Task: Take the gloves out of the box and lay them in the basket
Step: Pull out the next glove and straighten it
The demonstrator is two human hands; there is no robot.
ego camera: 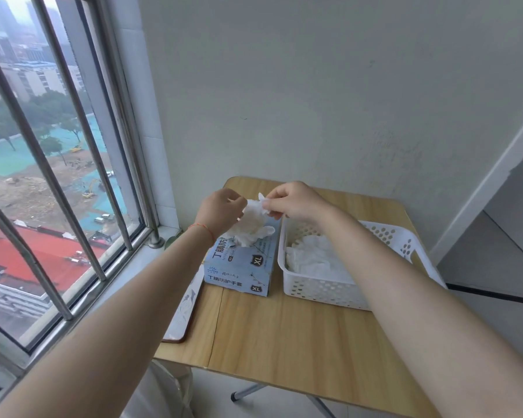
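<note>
Pulling at a clump rather than one glove is the main worry here, I'd say. Both hands are up over the blue glove box (240, 267), and the left hand (221, 211) and right hand (293, 203) each have their fingers curled and pinching the same bunch of white gloves (252, 224), which hangs down into the slot on top of the box. It looks like several are stuck together, so a quick tug could drag a whole wad out at once, and the loose ones could spill onto the bench (284, 336) or off its edge to the floor. The box is light cardboard and nothing is holding it down, so a hard pull might also lift it or slide it toward the window side, where a tray-like thing (183, 309) lies half under it. The white basket (320, 292) stands just beside the box on the right and already has a pile of gloves in it (311, 260), so the carry is short, but thin nitrile clings and could stick to the fingers instead of dropping flat. Can't tell how many are left inside.
</note>
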